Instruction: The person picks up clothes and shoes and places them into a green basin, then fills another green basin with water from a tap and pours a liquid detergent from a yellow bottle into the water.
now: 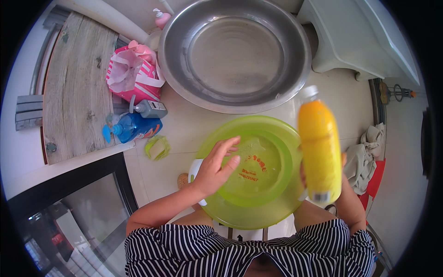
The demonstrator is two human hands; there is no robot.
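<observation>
My right hand (344, 160), mostly hidden behind a yellow plastic bottle (319, 149), grips it with the white cap (310, 91) at the top and on. The bottle is held up over the right rim of a translucent green plastic basin (254, 216). Clear liquid with some bubbles lies in the basin, above red printing on its bottom. Over the basin's left side hovers my left hand (216, 166), empty, its fingers slightly curled and apart. White handles (195, 169) sit on the basin's sides; the right one is largely covered.
A large stainless steel basin (235, 57) stands ahead. To the left are a blue pump bottle (138, 128), a grey pump bottle (154, 109), a pink striped bag (148, 78) and a wooden board (76, 83). A pale plastic stool (346, 38) and crumpled cloth (361, 162) are right.
</observation>
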